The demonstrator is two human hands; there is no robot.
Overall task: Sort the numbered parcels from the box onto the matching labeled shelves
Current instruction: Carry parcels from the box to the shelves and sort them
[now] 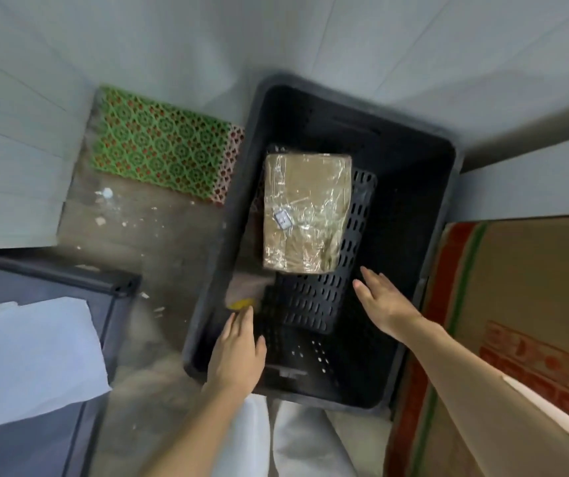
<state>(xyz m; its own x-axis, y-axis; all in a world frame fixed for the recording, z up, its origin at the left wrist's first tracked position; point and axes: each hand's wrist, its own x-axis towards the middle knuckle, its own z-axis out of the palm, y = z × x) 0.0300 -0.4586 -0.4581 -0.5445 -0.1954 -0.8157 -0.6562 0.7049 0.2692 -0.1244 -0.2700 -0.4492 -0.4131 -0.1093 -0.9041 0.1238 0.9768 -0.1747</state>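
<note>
Seen from above, at far left a green perforated plastic mat (159, 146) lies on the speckled floor. Right of it, the person's left hand (238, 349) reaches over the near-left rim of the deep black plastic box (445, 208), fingers straight and together, holding nothing.

Inside the box lies the one visible parcel, a brown cardboard parcel wrapped in clear film (305, 211), flat on the slotted black bottom and towards the far end. Its long axis runs from the person away towards the far wall, tilted slightly. A small white label (282, 220) sits on its left side; the number is too blurred to read.

The right hand (381, 299) hovers just short of the parcel's near-right corner, fingers spread and empty. At far right stands a large brown carton with red and green print (517, 304).

Likely risks: the glossy film may slip in a one-handed grip, and the unread label could send the parcel to the wrong shelf.
</note>
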